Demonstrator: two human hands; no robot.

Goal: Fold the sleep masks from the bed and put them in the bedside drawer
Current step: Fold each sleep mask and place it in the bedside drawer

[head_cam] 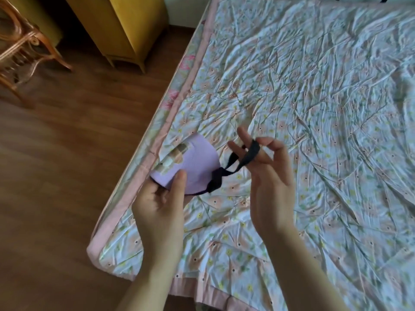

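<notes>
The lilac sleep mask point(195, 167) is held in the air above the bed's near left edge, not lying on it. The left hand point(161, 198) is closed on the mask's lower end, thumb pressed on the lilac face and fingers behind. The right hand point(267, 167) stands at about three o'clock from the mask with its fingers spread apart, and the black strap point(244, 157) is looped over two of them and drawn fairly taut.

The step in hand looks like taming the strap before the fold. To do it well, I would keep the left thumb firm so the body does not twist, bring the strap loop down across the back of the mask, then fold the body over it so no band trails loose. The knot-like bunch where the strap meets the mask could make the fold lumpy, so it should sit flat.

The bed point(314, 108) offers wide open quilt from twelve to four o'clock for laying the mask down. The pink border point(179, 86) runs close by at nine o'clock, with bare wooden floor point(67, 164) beyond. A yellow cabinet point(121, 25) stands at eleven o'clock; whether it holds the drawer I cannot tell
</notes>
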